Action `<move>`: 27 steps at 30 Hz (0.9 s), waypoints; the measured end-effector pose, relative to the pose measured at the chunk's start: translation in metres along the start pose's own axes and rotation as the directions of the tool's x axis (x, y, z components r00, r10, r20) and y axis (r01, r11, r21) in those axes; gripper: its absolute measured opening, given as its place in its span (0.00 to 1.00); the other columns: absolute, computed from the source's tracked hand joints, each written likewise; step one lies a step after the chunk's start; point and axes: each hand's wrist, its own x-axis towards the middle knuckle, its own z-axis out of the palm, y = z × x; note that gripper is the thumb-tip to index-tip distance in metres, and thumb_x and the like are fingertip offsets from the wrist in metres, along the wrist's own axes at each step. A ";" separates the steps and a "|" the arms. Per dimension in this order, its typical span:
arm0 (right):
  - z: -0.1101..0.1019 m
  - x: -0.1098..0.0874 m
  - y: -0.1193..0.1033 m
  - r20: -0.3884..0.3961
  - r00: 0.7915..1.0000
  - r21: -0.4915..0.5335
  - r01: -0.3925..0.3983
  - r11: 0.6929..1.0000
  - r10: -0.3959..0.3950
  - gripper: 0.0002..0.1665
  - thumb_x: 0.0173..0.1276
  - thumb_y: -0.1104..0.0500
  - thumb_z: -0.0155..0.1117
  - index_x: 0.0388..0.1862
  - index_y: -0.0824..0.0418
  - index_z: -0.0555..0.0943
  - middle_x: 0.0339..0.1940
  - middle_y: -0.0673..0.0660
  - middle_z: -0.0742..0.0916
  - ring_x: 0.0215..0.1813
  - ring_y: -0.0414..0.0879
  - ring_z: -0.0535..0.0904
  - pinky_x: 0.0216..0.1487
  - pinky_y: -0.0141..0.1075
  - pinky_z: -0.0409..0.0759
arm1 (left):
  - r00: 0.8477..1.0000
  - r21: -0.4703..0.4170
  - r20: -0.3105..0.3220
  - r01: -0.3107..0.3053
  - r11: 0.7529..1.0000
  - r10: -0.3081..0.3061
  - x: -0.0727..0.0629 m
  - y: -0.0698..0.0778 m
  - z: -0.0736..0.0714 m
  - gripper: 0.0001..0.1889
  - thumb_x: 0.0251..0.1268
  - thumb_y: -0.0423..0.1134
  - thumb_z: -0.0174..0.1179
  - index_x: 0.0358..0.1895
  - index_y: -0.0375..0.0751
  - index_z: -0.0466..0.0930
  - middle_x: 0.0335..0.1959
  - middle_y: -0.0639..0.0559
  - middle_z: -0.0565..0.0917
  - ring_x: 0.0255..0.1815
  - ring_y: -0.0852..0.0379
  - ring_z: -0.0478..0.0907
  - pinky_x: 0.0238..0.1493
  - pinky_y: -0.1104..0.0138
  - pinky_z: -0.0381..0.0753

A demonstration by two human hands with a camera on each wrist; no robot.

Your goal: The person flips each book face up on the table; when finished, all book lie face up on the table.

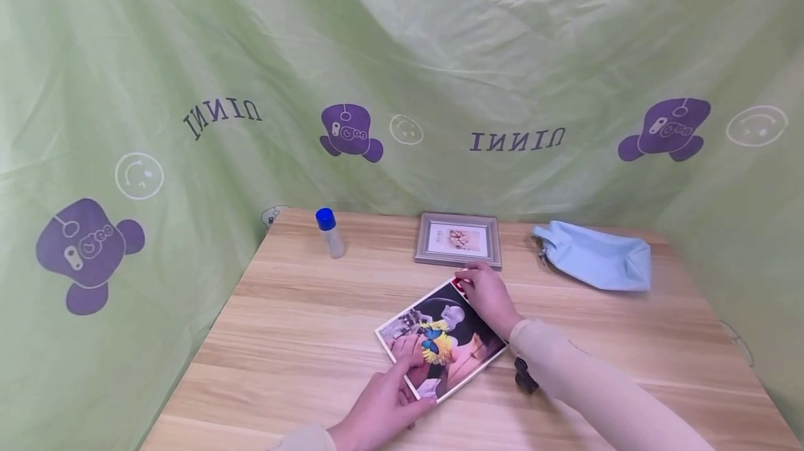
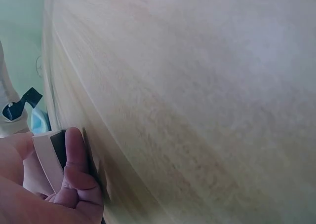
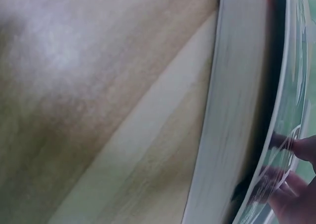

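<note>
Both hands are on a thick, flat book (image 1: 467,339) with white side edges and a glossy cover showing a yellow flower and a blue butterfly. It lies at an angle above the wooden table. My left hand (image 1: 386,395) grips its near left side, some fingers over the cover; in the left wrist view its fingers (image 2: 79,172) curl about the white edge. Bent fingers of my right hand (image 1: 490,297) pinch the far right corner, partly hiding a red patch. In the right wrist view those fingers (image 3: 291,194) meet the shiny, reflecting cover beside the pale edge (image 3: 232,91).
At the back of the wooden table (image 1: 270,339) a grey picture frame (image 1: 427,255) lies just beyond the book. A blue-capped clear bottle (image 1: 329,233) stands at the back left, and a light blue zip pouch (image 1: 599,255) lies at the back right. A green printed curtain (image 1: 402,53) hangs behind.
</note>
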 end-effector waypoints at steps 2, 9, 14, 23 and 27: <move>0.001 -0.001 0.000 -0.015 1.000 -0.006 -0.001 1.000 0.001 0.13 0.67 0.70 0.72 0.50 0.67 0.90 0.54 0.68 0.84 0.54 0.64 0.84 0.58 0.56 0.82 | 1.000 0.016 -0.005 -0.011 1.000 0.011 0.000 0.000 0.001 0.34 0.65 0.46 0.74 0.71 0.39 0.72 0.18 0.65 0.78 0.17 0.69 0.76 0.21 0.73 0.78; 0.006 -0.005 0.004 -0.033 0.998 -0.073 0.052 0.996 -0.055 0.14 0.66 0.71 0.73 0.50 0.65 0.91 0.52 0.66 0.86 0.52 0.63 0.85 0.56 0.54 0.83 | 0.996 0.213 -0.025 -0.074 0.974 0.081 -0.001 -0.004 0.006 0.28 0.63 0.48 0.75 0.62 0.42 0.79 0.17 0.71 0.72 0.17 0.75 0.69 0.21 0.78 0.70; 0.007 -0.006 0.004 -0.041 0.997 -0.094 0.062 0.994 -0.066 0.15 0.65 0.71 0.73 0.50 0.64 0.91 0.52 0.66 0.87 0.53 0.64 0.84 0.57 0.56 0.82 | 0.990 0.365 -0.017 -0.124 0.923 0.140 0.001 -0.002 0.007 0.22 0.62 0.48 0.75 0.55 0.46 0.79 0.16 0.73 0.68 0.17 0.75 0.65 0.21 0.79 0.65; -0.002 -0.009 0.007 -0.050 0.998 -0.123 0.037 0.992 -0.043 0.13 0.68 0.60 0.75 0.50 0.61 0.91 0.51 0.61 0.89 0.52 0.59 0.85 0.51 0.55 0.83 | 0.983 0.593 0.020 -0.161 0.789 0.185 0.008 -0.002 -0.001 0.22 0.59 0.57 0.74 0.52 0.54 0.81 0.23 0.68 0.76 0.21 0.67 0.68 0.24 0.70 0.67; -0.016 -0.020 0.005 -0.028 0.999 -0.097 -0.025 0.995 0.022 0.19 0.68 0.53 0.76 0.55 0.60 0.90 0.51 0.59 0.88 0.51 0.57 0.85 0.49 0.56 0.84 | 0.984 0.599 0.028 -0.157 0.785 0.175 0.016 -0.005 -0.013 0.24 0.60 0.56 0.74 0.56 0.52 0.85 0.42 0.62 0.85 0.35 0.65 0.79 0.37 0.65 0.81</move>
